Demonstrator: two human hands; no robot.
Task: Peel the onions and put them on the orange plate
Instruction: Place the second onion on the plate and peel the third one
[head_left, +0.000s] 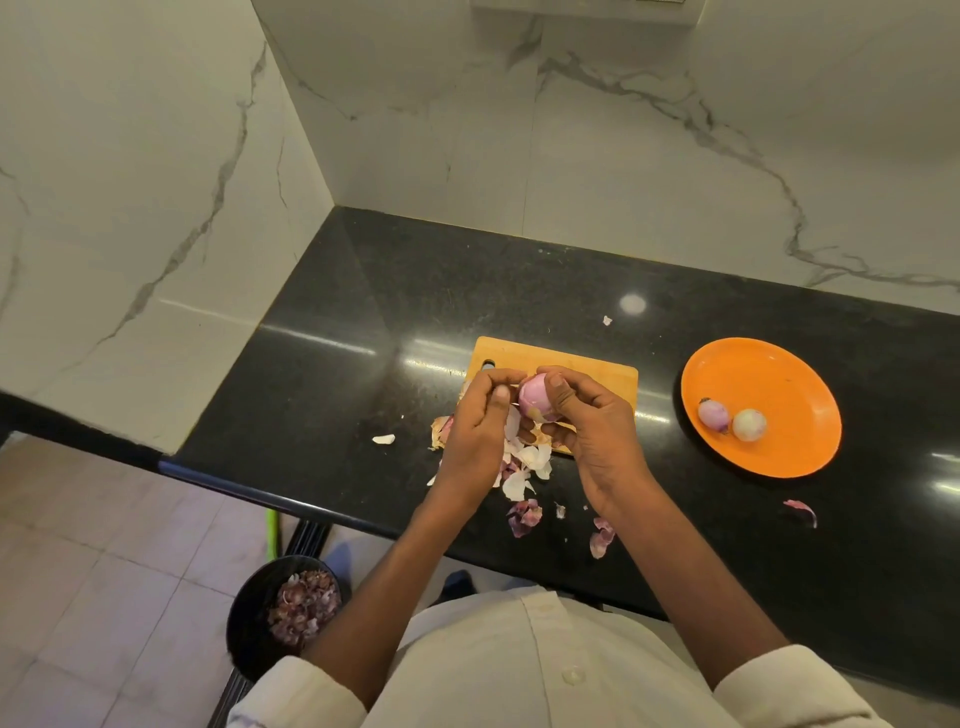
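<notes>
Black countertop (519, 270): right hand (587, 426) grips onion (537, 396), left hand (480, 415) apparently pinching its skin.

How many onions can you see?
3. Two peeled onions sit touching on the orange plate; one onion is held in the right hand. Others may be hidden.

The counter (519, 270) is dark speckled stone, smooth and shiny. The walls (623, 156) are pale marble with grey veins. The cutting board (571, 364) is smooth wood. The orange plate (769, 374) looks like matt plastic. The onion skins (524, 467) look thin and papery.
</notes>
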